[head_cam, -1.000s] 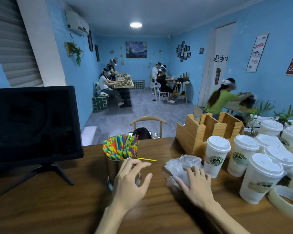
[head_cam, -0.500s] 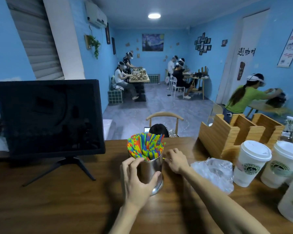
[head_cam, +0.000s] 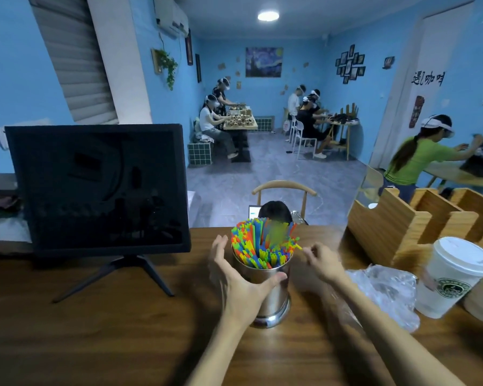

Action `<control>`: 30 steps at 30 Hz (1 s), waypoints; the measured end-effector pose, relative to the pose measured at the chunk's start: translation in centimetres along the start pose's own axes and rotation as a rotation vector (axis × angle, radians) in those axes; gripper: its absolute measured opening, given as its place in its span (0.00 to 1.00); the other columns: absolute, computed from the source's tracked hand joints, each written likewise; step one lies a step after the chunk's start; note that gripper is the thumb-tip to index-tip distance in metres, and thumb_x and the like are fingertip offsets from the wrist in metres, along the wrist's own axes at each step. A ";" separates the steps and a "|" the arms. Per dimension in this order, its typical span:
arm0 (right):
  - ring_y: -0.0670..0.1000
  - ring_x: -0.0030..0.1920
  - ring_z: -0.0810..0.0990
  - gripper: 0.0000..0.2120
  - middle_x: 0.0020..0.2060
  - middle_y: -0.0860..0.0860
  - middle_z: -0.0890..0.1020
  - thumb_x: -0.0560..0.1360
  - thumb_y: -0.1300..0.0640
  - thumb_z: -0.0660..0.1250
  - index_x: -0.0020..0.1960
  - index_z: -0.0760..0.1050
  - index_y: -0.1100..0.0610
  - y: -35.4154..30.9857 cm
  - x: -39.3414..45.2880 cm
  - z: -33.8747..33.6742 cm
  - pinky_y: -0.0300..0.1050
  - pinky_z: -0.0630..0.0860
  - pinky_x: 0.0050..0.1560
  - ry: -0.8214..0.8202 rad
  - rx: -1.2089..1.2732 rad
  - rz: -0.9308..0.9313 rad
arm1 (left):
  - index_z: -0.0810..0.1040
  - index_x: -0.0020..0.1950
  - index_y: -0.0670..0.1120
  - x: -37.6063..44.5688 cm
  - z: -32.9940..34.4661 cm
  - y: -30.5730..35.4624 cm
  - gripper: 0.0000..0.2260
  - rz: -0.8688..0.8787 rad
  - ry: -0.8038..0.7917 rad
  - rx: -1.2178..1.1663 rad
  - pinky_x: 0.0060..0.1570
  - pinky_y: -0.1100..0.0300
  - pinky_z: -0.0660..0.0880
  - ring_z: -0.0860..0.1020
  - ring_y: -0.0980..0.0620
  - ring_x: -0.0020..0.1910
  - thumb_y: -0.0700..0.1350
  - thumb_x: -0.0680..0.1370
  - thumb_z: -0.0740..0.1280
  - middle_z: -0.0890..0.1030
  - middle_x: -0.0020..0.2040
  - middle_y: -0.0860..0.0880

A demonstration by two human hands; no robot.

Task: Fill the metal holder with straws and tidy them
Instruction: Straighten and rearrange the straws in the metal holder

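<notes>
**Last stray straw picked up, going into holder**

My right hand (head_cam: 322, 263) has left the plastic bag (head_cam: 385, 291) and now pinches a yellow straw (head_cam: 298, 247) at the rim, approx 3 o'clock of the metal holder (head_cam: 265, 291). My left hand (head_cam: 241, 282) wraps the holder from 9 o'clock, thumb across the front. Holder sits mid-counter (head_cam: 123, 330), packed w/ coloured straws (head_cam: 262, 246). I reckon filling's nearly done; tidying next.

Café: lidded paper cups (head_cam: 455, 277), wooden counter (head_cam: 123, 330), dining tables (head_cam: 240, 122) behind.
</notes>
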State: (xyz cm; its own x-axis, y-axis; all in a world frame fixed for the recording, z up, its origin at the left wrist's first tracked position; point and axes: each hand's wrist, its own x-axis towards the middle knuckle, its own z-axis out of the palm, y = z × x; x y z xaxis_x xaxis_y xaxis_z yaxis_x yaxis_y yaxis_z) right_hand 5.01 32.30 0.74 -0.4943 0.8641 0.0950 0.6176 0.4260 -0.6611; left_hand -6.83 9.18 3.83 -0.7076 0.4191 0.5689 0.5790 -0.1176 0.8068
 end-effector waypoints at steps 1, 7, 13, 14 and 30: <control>0.53 0.37 0.80 0.14 0.35 0.50 0.82 0.82 0.51 0.66 0.42 0.74 0.58 -0.9 -0.5 -1.4 0.45 0.70 0.40 0.015 0.124 -0.030 | 0.53 0.79 0.55 0.2 0.0 0.1 0.58 -0.044 -0.040 -0.031 0.74 0.42 0.66 0.61 0.51 0.78 0.71 0.57 0.79 0.59 0.78 0.52; 0.48 0.27 0.70 0.07 0.34 0.56 0.79 0.78 0.58 0.72 0.45 0.79 0.61 -7.5 -3.5 -11.7 0.36 0.62 0.24 -0.095 0.619 -0.167 | 0.47 0.79 0.67 1.0 -0.1 1.8 0.64 -0.170 -0.201 -0.156 0.69 0.57 0.72 0.69 0.61 0.71 0.53 0.56 0.87 0.67 0.74 0.59; 0.48 0.26 0.73 0.11 0.32 0.56 0.84 0.73 0.56 0.77 0.42 0.82 0.64 -12.6 -4.8 -19.1 0.37 0.64 0.24 -0.155 0.390 -0.306 | 0.47 0.79 0.67 1.9 -0.7 1.9 0.63 -0.199 -0.276 -0.120 0.61 0.74 0.69 0.71 0.59 0.70 0.56 0.56 0.86 0.70 0.73 0.58; 0.48 0.27 0.74 0.11 0.32 0.56 0.84 0.72 0.56 0.78 0.41 0.82 0.64 -13.4 -4.8 -19.5 0.37 0.65 0.24 -0.195 0.311 -0.327 | 0.48 0.79 0.67 1.9 -0.8 1.9 0.63 -0.194 -0.291 -0.117 0.61 0.72 0.70 0.71 0.59 0.70 0.56 0.56 0.86 0.70 0.73 0.58; 0.47 0.44 0.80 0.11 0.43 0.43 0.80 0.76 0.41 0.73 0.50 0.79 0.47 -17.0 -6.4 -8.1 0.52 0.79 0.47 -0.276 0.142 -0.652 | 0.44 0.78 0.72 1.4 -5.1 2.8 0.65 -0.171 -0.548 -0.174 0.72 0.45 0.70 0.72 0.58 0.71 0.50 0.57 0.88 0.72 0.73 0.59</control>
State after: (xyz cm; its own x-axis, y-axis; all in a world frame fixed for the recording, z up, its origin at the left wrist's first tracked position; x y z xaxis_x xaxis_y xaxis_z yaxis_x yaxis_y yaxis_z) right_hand 2.57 21.66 17.40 -0.8836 0.3381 0.3240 0.0678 0.7769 -0.6259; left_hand -8.27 4.86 7.66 -0.4466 0.8427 0.3007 0.3677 -0.1335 0.9203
